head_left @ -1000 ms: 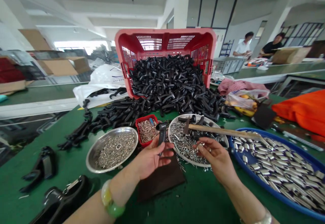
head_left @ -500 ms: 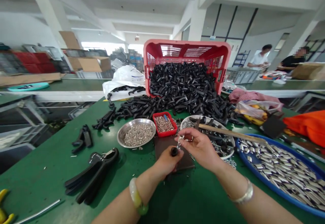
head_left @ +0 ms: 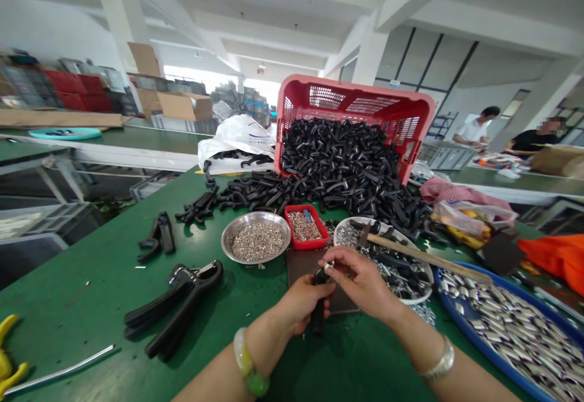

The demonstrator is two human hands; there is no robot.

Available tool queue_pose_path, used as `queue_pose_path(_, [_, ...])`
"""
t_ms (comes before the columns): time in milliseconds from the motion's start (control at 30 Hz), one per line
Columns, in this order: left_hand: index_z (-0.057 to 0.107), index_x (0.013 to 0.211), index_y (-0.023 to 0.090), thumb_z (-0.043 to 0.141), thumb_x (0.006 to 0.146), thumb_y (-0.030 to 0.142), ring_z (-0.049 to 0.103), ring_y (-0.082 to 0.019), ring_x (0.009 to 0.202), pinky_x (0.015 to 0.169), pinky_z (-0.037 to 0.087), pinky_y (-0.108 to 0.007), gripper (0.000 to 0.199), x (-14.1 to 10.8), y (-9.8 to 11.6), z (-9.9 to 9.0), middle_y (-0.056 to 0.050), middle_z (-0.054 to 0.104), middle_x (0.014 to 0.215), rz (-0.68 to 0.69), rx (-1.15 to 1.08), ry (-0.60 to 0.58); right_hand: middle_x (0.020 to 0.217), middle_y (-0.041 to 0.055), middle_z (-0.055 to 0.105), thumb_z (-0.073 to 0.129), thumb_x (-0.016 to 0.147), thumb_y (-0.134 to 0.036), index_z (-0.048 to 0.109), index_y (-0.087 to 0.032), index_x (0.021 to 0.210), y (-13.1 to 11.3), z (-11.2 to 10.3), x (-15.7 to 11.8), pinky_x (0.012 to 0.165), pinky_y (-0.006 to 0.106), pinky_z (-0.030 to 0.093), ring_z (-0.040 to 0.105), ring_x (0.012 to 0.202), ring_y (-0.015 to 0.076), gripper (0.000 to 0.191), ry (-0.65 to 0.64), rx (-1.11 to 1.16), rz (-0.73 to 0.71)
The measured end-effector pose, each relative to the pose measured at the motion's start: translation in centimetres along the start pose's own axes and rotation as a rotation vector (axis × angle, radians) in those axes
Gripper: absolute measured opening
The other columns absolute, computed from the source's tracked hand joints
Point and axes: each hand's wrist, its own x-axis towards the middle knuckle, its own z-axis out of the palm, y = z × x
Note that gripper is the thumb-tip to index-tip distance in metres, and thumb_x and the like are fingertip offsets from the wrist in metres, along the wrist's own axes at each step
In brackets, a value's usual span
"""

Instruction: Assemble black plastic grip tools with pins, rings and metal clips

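By the dark pad (head_left: 297,263), my left hand (head_left: 303,301) clamps one black handle (head_left: 318,318); my right hand (head_left: 360,277) pinches shiny metal (head_left: 329,264); one hammer (head_left: 424,256) lies right of the pad.

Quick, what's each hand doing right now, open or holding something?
Left hand: closed around a black handle.
Right hand: fingertips closed on a small shiny metal part, exact type unclear.

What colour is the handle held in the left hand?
The handle in the left hand is black, best seen in the head view.
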Motion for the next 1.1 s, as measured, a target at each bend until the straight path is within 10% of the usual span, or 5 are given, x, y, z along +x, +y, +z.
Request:
queue_pose_path(433, [0.05,0.078,0.014,0.067,0.06,0.021,0.034,-0.002,0.038,0.035,0.023,-0.014,0.026,0.1,-0.1,-0.8,0.006,0.045,0.053,0.015,-0.029,-0.232,0.073,-0.001,0.059,0.065,0.066,-0.038,0.053,-0.016,0.087,4.0,-0.6,0.5,0.063,0.029,0.05,0.06,0.066,0.0132,0.033,-0.004,0.401,0.528])
queue_pose_path(667, [0.048,0.083,0.011,0.052,0.071,0.025,0.038,-0.002,0.046,0.039,0.031,-0.011,0.019,1.2,0.3,-2.0,0.001,0.044,0.064,-0.243,-0.654,-0.281,0.089,0.0078,0.066,0.046,0.078,-0.024,0.065,-0.018,0.086,7.4,-8.3,-1.0,0.079,0.035,0.045,0.06,0.084,0.0208,0.021,0.042,-0.772,0.398])
queue_pose_path(867, [0.045,0.08,0.015,0.044,0.083,0.035,0.039,-0.003,0.046,0.041,0.035,-0.012,0.02,1.9,0.2,-2.1,0.003,0.039,0.063,-0.226,-0.74,-0.194,0.1,0.0045,0.062,0.054,0.073,-0.02,0.064,-0.025,0.099,8.1,-10.0,-3.9,0.083,0.027,0.041,0.057,0.092,0.0183,0.029,-0.282,-0.959,0.448])
queue_pose_path(1100, [0.044,0.082,0.016,0.044,0.083,0.042,0.042,-0.004,0.047,0.04,0.036,-0.014,0.026,2.1,-0.1,-1.9,0.004,0.04,0.066,-0.209,-0.692,-0.205,0.094,0.0124,0.06,0.045,0.078,-0.019,0.065,-0.017,0.086,8.9,-8.5,-2.3,0.074,0.032,0.043,0.057,0.091,0.0231,0.022,-0.25,-1.111,0.585])
